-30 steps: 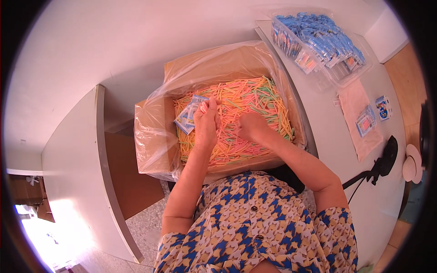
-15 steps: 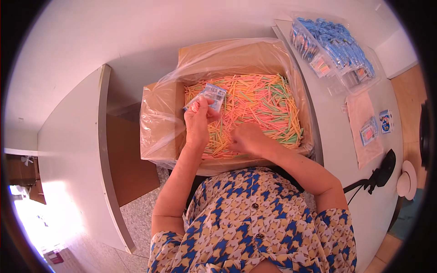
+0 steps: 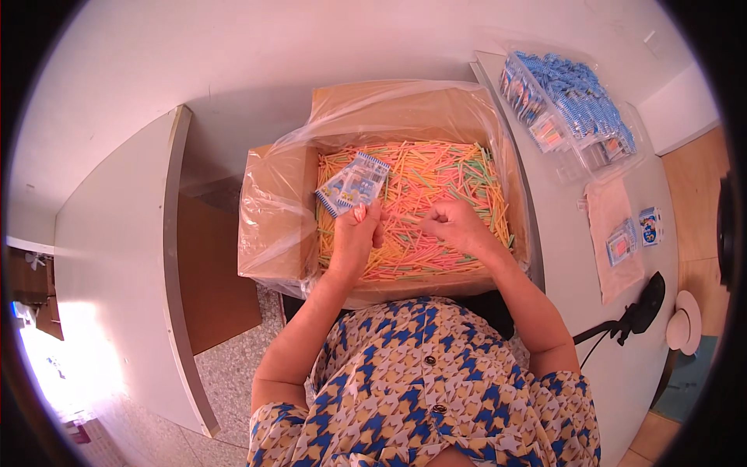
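Observation:
My left hand (image 3: 358, 240) is closed on two or more flat blue-and-clear packets (image 3: 359, 180), which fan out above its fingers. Something pink and white shows at the thumb, too small to make out. Beneath both hands lies a deep layer of thin pastel sticks (image 3: 440, 175) in pink, yellow, orange and green. They fill a cardboard box (image 3: 280, 218) lined with clear plastic. To the right of the packets, my right hand (image 3: 459, 226) hovers over the sticks with thumb and fingertips pinched together. Whatever is between those fingertips is hidden.
A clear plastic bin (image 3: 572, 156) heaped with blue packets stands on the right-hand table (image 3: 572, 226). Below it lie a pale cloth (image 3: 607, 201), a packet (image 3: 621, 244) and a blue-and-white card (image 3: 652, 227). A black clamp-like stand (image 3: 642, 307) sits nearer me. A white panel (image 3: 128, 249) rises at left.
My right hand has lifted from the sticks and moved right, its fingers now pinched. The packets in my left hand are spread wider and seen more fully. The whole view has shifted slightly.

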The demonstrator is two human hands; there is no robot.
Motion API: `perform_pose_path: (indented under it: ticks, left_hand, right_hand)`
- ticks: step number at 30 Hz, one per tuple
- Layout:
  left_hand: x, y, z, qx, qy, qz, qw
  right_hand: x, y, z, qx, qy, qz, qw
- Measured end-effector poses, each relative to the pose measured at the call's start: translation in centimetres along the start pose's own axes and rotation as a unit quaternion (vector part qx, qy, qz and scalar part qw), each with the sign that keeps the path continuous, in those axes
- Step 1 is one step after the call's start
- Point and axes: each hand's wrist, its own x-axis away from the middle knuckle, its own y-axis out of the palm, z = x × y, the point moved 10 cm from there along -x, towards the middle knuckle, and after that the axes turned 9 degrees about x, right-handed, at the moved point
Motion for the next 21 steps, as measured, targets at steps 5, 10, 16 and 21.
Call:
perform_pose_path:
  ticks: [5,10,16,21]
  left_hand:
    - [0.1,4.4,-2.1,0.103,-0.061,-0.043,0.992]
    - [-1.2,4.1,-2.8,0.226,-0.039,0.021,0.973]
    - [-1.2,4.6,-2.0,0.103,-0.07,-0.044,0.991]
    - [0.0,8.3,0.0,-0.113,0.035,-0.106,0.987]
  right_hand:
    - [0.5,-0.7,-1.1,-0.049,-0.029,0.103,0.993]
    - [2.1,0.5,-2.4,0.096,-0.079,0.061,0.99]
    - [2.5,-4.8,-2.6,-0.022,-0.07,0.153,0.985]
    - [1.4,-3.7,-6.6,0.079,-0.149,0.163,0.972]
